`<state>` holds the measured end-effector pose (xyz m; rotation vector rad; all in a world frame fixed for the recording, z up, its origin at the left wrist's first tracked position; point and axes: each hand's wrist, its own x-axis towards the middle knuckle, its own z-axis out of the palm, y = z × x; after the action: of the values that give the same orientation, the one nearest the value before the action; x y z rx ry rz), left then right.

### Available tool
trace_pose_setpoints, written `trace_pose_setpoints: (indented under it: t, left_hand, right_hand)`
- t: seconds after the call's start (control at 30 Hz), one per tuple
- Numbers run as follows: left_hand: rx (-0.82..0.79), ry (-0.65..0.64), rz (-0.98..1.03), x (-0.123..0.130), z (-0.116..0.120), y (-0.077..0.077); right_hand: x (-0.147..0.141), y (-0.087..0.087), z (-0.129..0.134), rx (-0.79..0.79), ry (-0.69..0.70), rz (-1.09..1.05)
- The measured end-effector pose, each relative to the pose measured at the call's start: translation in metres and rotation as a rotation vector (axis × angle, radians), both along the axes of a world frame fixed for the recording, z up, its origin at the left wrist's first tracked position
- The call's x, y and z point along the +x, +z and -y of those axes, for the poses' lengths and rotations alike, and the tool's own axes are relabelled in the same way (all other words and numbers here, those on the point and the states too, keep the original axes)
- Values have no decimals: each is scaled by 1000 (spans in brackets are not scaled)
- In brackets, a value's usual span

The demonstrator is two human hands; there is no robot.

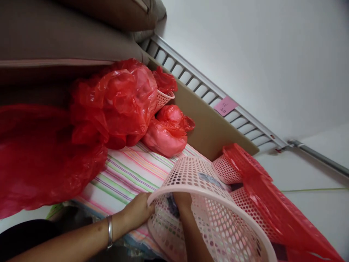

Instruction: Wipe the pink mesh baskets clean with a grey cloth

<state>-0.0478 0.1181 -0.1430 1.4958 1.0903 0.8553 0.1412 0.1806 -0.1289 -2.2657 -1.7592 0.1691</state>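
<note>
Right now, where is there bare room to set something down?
On the striped sheet, in the patch bordered by the big red bags, the small red bag, the pink basket and the left hand. It's crowded on the right, where other baskets and red plastic bunch together.

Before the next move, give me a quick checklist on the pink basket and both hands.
1. Left hand holding the basket by its rim: ok.
2. Right hand inside the basket: ok.
3. Right hand's grip on the cloth: cannot tell, fingers hidden.
4. Basket upright: not ok, tipped with its mouth facing the camera.
5. Basket apart from the red-covered basket beside it: cannot tell, they overlap in view.
</note>
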Motion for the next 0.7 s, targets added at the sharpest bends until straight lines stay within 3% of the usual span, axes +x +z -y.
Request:
trace_pose_setpoints:
  t: [0.1,0.27,0.37,0.47,0.6,0.7]
  left_hand:
    - [2,22,-3,1,0,-5]
    - [21,47,-29,0,-1,-12]
    - [30,40,-60,-1,-1,-12]
    - [52,18,-96,-4,-1,-3]
    - [109,32,-190,-16,-3,16]
    - [137,59,-284,-25,-5,28]
  right_hand:
    - [-9,-2,25,-54,86,1]
    - [-24,-21,105,-37,307,-43]
    - [-22,-23,123,-90,328,-2]
    - [-14,-14,102,-114,266,103]
    - [3,-1,43,-86,89,202]
    - [14,-1,0,-18,53,153]
